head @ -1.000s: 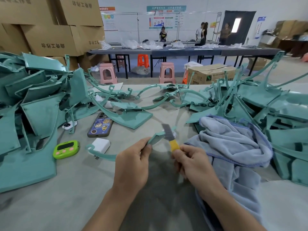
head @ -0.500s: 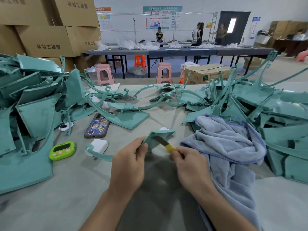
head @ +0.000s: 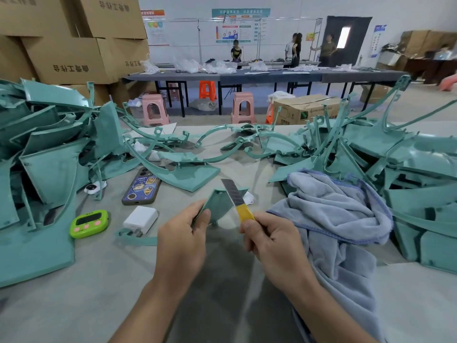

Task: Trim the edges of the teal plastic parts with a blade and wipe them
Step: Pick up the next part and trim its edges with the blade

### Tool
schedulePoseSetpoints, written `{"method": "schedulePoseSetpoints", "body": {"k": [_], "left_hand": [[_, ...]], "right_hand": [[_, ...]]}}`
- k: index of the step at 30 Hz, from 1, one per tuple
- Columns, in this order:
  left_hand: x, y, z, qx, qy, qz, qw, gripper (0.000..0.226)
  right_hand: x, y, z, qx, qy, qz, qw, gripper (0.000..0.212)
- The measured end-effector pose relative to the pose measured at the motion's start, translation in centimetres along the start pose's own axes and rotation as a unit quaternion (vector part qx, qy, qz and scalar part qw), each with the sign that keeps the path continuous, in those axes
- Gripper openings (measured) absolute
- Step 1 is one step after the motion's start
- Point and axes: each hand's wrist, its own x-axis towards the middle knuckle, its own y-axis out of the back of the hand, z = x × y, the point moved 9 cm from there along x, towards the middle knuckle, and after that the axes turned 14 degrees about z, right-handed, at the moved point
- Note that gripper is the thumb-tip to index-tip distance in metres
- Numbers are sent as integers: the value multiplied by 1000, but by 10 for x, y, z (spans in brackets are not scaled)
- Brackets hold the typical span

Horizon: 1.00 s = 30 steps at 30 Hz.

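Observation:
My left hand (head: 181, 241) grips a teal plastic part (head: 217, 203) by its wide flat end, held just above the table; its thin curved arm (head: 134, 240) trails left over the tabletop. My right hand (head: 272, 246) holds a yellow-handled utility blade (head: 235, 196), its steel blade pointing up and lying against the part's right edge. A grey-blue cloth (head: 338, 209) lies bunched just right of my right hand.
Heaps of teal parts stand at left (head: 47, 157) and right (head: 395, 154). A phone (head: 142, 185), white charger (head: 141, 219) and green timer (head: 89, 223) lie left of my hands. Cardboard boxes (head: 74, 58), stools and people stand behind the table.
The blade went from lying low across the part to standing upright against its right edge. The part has been turned so that its wide flat face shows.

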Motion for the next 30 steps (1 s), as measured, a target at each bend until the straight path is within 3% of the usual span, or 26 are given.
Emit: {"method": "schedulePoseSetpoints", "body": {"k": [3,7,9,13,16,19,21,25,30], "left_hand": [[-1,1,6,-7,-19,0,1000,20],[-1,3,6,-22,-20,12,999,20],[-3,3,11,-38,-19,9,999,24],[-5,5,14,-45,-31,-9,998,27],[-11,3,29,-23,-91,-37,995,28],[-19,-2,51,-23,-152,-58,986,30],[-20,0,56,-8,-176,-45,983,25],[-14,11,54,41,-166,7,985,20],[-11,17,54,71,-152,40,985,26]], "right_hand": [[3,-5,7,-72,-9,24,997,32],[23,36,44,-200,-129,149,960,29],[27,52,54,-195,-172,189,947,35],[20,42,52,7,-208,174,962,33],[13,35,54,192,-314,142,919,30],[15,46,56,246,-360,156,886,20],[16,47,51,254,-353,138,890,22],[13,27,35,281,-314,18,906,39],[14,28,27,147,-234,20,961,33]]}}
